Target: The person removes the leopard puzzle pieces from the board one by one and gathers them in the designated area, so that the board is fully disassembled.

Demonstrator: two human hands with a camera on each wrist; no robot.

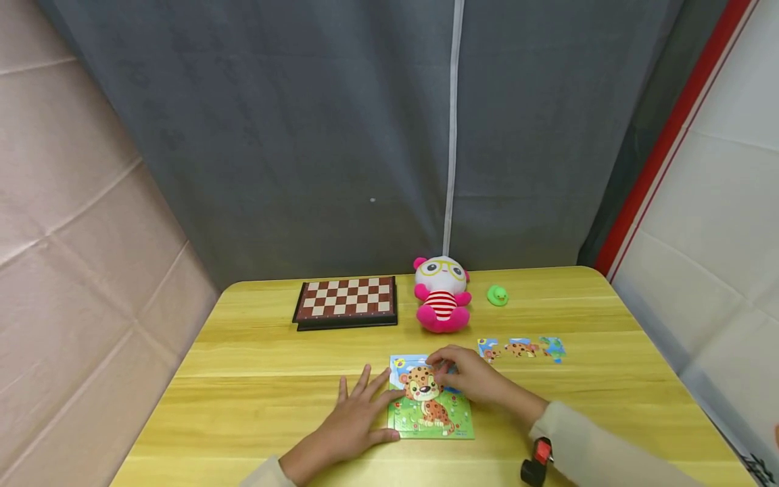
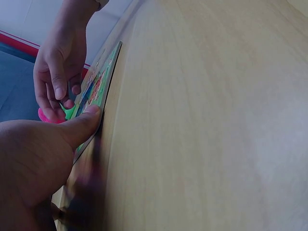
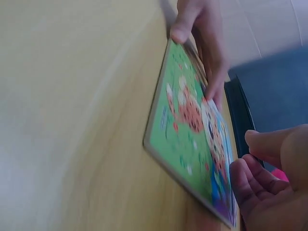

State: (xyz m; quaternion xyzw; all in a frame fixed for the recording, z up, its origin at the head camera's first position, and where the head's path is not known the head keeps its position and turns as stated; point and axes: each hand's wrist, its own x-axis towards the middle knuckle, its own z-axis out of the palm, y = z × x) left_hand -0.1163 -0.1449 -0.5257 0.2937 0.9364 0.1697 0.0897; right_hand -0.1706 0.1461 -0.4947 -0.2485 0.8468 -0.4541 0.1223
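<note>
A jigsaw puzzle board (image 1: 429,412) with a cartoon leopard on green grass lies flat on the table. Spread along its left side is my left hand (image 1: 353,419), its thumb on the lower left edge and its index finger reaching onto the picture. The right hand (image 1: 471,375) is over the upper right part, fingers loosely bent and fingertips close to the leopard's head. No piece is visible between its thumb and fingers in the right wrist view. Dark blue shows beside that hand. Several loose puzzle pieces (image 1: 522,349) lie beyond the board to the right.
Behind the board sits a pink and white plush toy (image 1: 442,297) in a striped top. A chessboard (image 1: 347,301) lies to its left, a small green duck (image 1: 497,295) to its right. The wooden table (image 1: 262,379) ends at a grey curtain (image 1: 304,149).
</note>
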